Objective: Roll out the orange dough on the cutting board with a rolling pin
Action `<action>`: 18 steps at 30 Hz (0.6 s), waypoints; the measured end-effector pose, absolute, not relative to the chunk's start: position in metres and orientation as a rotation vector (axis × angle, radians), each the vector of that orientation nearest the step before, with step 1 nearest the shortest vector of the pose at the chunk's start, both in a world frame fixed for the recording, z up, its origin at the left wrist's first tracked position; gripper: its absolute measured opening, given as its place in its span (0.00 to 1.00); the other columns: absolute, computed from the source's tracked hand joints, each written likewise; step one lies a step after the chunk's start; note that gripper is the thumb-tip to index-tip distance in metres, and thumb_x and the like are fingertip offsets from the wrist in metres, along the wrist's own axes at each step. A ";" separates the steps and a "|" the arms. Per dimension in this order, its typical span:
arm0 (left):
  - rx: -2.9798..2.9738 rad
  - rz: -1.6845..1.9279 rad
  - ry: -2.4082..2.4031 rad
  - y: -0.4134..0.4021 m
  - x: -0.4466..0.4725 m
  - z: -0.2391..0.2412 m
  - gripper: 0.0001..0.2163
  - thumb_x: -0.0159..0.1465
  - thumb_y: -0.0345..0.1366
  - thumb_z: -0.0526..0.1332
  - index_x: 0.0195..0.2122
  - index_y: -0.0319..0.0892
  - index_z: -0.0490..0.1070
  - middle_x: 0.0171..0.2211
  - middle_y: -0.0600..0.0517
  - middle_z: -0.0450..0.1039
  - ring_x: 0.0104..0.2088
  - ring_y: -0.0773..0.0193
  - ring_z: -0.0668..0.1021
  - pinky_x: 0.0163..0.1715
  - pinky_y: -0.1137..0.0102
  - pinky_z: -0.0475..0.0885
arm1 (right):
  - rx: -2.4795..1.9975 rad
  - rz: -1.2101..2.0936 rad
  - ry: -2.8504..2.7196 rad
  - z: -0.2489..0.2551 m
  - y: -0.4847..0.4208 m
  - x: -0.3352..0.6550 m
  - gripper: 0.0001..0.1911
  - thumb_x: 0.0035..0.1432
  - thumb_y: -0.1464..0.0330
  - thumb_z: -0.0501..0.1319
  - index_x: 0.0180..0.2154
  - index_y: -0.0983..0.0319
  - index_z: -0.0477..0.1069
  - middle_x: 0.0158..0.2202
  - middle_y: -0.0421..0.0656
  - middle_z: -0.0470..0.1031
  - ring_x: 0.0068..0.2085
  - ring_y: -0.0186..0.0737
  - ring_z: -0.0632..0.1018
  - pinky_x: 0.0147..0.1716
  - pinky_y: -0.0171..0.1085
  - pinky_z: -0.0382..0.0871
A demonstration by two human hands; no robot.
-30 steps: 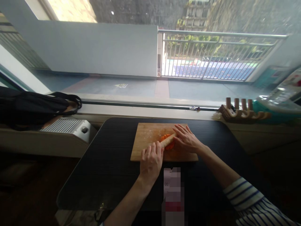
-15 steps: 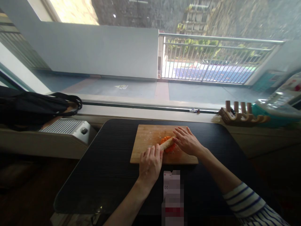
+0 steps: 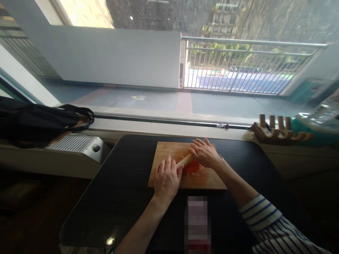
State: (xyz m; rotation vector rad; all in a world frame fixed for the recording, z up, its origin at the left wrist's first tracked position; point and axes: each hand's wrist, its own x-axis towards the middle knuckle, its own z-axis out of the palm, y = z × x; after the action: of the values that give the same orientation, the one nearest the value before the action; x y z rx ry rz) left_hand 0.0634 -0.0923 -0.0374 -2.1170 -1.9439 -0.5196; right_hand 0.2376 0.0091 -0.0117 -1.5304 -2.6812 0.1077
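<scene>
A pale wooden rolling pin (image 3: 185,161) lies slantwise over an orange, dough-like mass (image 3: 193,167) on a wooden cutting board (image 3: 169,147). My left hand (image 3: 166,176) is on the pin's near left end, fingers curved over it. The far right end is under my right hand (image 3: 204,153), whose fingers stretch forward across the pin and hide that end. Most of the orange mass shows on the near side of the pin. White powder or crumbs are scattered around it, and the board is stained orange there.
The board rests on a black table (image 3: 127,183) below a window. A pixelated packet (image 3: 197,222) lies near my side. At left are a black bag (image 3: 39,120) and a white slatted unit (image 3: 79,144). A brown pronged holder (image 3: 280,132) stands on the right sill.
Both hands and the rolling pin have shifted slightly away and to the left over the board. More of the orange mass is uncovered on the near side, looking flatter. The view has moved a little.
</scene>
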 end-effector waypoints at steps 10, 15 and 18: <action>-2.087 -0.514 -1.982 -0.085 0.059 -0.038 0.19 0.67 0.44 0.47 0.46 0.38 0.72 0.49 0.42 0.73 0.45 0.51 0.74 0.43 0.58 0.66 | -1.505 0.114 -2.738 -0.006 0.020 0.223 0.25 0.67 0.61 0.39 0.51 0.64 0.68 0.59 0.51 0.63 0.62 0.48 0.58 0.61 0.56 0.41; -2.157 -0.586 -1.974 -0.087 0.057 -0.038 0.19 0.67 0.43 0.47 0.47 0.39 0.71 0.49 0.42 0.73 0.46 0.50 0.73 0.43 0.57 0.67 | -1.571 0.103 -2.662 -0.015 0.013 0.230 0.30 0.66 0.57 0.37 0.60 0.67 0.59 0.64 0.52 0.54 0.65 0.48 0.53 0.62 0.54 0.39; -2.215 -0.614 -1.944 -0.089 0.055 -0.040 0.18 0.67 0.43 0.47 0.46 0.40 0.72 0.50 0.43 0.72 0.48 0.52 0.73 0.45 0.57 0.67 | -1.599 0.073 -2.622 -0.019 0.004 0.237 0.32 0.66 0.55 0.36 0.61 0.68 0.55 0.65 0.52 0.52 0.65 0.47 0.52 0.62 0.53 0.39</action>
State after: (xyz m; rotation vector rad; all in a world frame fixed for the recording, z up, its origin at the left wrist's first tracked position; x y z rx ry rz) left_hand 0.0553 -0.0885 -0.0396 -2.2148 -1.9441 -0.6141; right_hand 0.2367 0.0037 -0.0194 -1.5987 -2.6215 0.0729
